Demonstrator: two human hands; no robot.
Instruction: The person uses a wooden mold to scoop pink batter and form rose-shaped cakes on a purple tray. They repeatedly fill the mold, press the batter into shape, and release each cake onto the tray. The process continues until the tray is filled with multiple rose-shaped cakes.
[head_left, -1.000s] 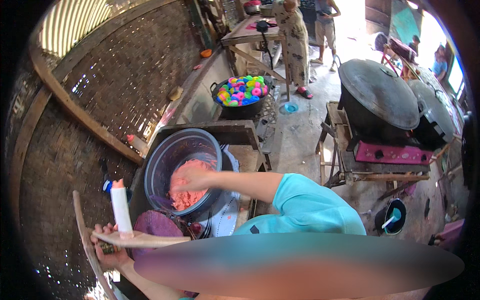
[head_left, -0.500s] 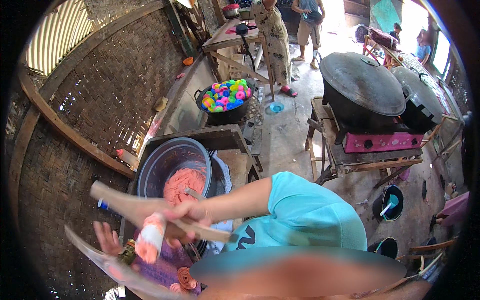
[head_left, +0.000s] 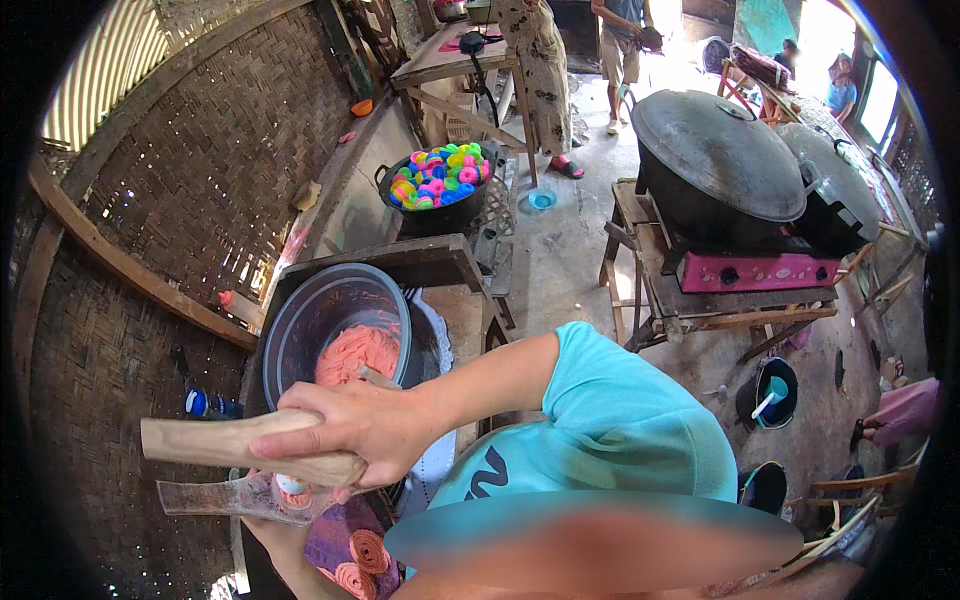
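Observation:
My right hand [head_left: 355, 430] is closed around a thick, pale wooden bar [head_left: 205, 440] in front of the basin. Just under the bar lies a flat wooden paddle [head_left: 195, 497] with a narrow handle. A white tube end [head_left: 292, 484], smeared with pink dough, shows at its wide part. My left hand [head_left: 275, 540] reaches up under the paddle, its fingers mostly hidden. Soft pink dough [head_left: 358, 352] sits in a grey basin [head_left: 285, 300] beyond my right hand. Rolled pink coils [head_left: 368, 550] rest on a purple sheet [head_left: 330, 535] beside my left arm.
A black pan [head_left: 462, 212] of colourful plastic rings stands beyond the basin. At right, big lidded pots [head_left: 715, 160] sit on a pink stove [head_left: 755, 272]. Dark buckets [head_left: 768, 392] stand on the floor. A woven wall [head_left: 210, 160] runs along the left. Other people are farther back.
The dough-filled white tube has gone from plain view to between the wooden pieces. The paddle has swung up under the bar. My left hand has moved from beside the tube to beneath the paddle.

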